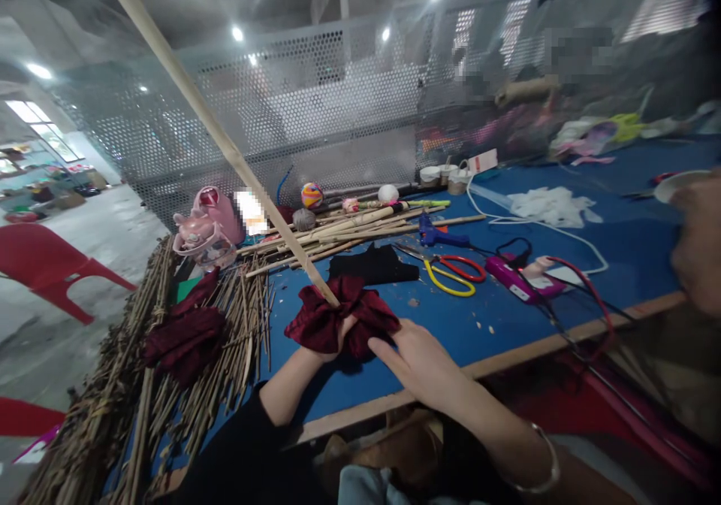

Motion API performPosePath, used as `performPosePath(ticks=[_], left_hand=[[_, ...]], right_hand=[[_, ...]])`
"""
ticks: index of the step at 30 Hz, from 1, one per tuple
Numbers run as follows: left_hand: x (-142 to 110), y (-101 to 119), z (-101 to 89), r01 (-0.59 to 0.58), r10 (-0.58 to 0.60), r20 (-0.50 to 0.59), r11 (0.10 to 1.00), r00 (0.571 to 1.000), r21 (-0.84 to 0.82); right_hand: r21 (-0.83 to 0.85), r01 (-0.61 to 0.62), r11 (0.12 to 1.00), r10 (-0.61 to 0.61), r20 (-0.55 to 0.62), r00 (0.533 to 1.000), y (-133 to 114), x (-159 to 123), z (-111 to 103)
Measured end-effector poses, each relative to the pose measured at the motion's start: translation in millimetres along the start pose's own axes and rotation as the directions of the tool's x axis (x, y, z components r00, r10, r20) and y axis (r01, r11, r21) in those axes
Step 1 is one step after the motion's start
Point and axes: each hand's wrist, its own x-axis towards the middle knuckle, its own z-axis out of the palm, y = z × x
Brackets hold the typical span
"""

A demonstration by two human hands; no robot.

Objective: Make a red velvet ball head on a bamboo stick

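A long pale wooden stick (236,161) leans up to the left, its lower end sunk in the middle of a bunched dark red cloth (315,317). My left hand (331,346) is closed under and inside the folds, around the gathered cloth at the stick's foot; most of its fingers are hidden. At the cloth's right edge, my right hand (425,362) pinches a fold between thumb and fingers. Behind the cloth lies a piece of black fabric (375,264). Scissors (454,273) with one yellow and one red handle rest beside it.
Thin brown twigs (225,370) and another dark red cloth (185,336) lie at left on the blue table (507,340). Sticks, yarn balls and a blue glue gun (442,234) sit behind. A purple power strip (521,279) with cords is at right, near another person's blurred hand (698,242).
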Motion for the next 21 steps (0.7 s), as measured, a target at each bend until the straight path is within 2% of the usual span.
performPosePath(ticks=[3,6,8,10,12,14,16,18,20,21], left_hand=[[-2,4,0.6,-0.047,0.054,-0.126,0.997,0.991,0.056],[0,14,-5.1,-0.078,0.097,-0.166,0.99,0.981,0.119],[2,22,-10.6,-0.09,0.105,-0.146,0.99,0.984,0.11],[5,27,-15.0,-0.094,0.099,-0.081,0.993,0.992,0.066],[7,28,-16.7,-0.112,0.112,-0.004,0.994,0.994,0.014],[6,26,-15.7,-0.131,0.131,0.021,0.991,0.991,-0.001],[3,21,-13.6,-0.125,0.125,0.023,0.991,0.992,0.035],[0,15,-12.1,-0.08,0.078,0.039,0.995,0.996,0.057],[-3,9,-11.5,-0.028,0.025,0.069,0.998,0.997,0.048],[-4,7,-11.3,-0.006,0.002,0.071,0.999,0.997,0.044]], right_hand=[[0.036,0.017,0.999,-0.013,-0.113,0.994,-2,16,-8],[0.01,0.044,0.999,-0.044,-0.028,0.999,-4,31,-20],[-0.007,0.091,0.996,-0.091,0.022,0.996,-8,38,-27],[-0.015,0.142,0.99,-0.141,0.023,0.99,-12,45,-32],[0.043,0.193,0.98,-0.195,0.033,0.98,-15,52,-35],[0.16,0.209,0.965,-0.221,0.054,0.974,-15,58,-39],[0.274,0.168,0.947,-0.191,0.06,0.98,-10,61,-43],[0.349,0.103,0.931,-0.113,0.009,0.994,-2,58,-49],[0.381,0.054,0.923,-0.034,-0.058,0.998,8,50,-53],[0.373,0.02,0.927,0.0,-0.055,0.998,12,44,-54]])
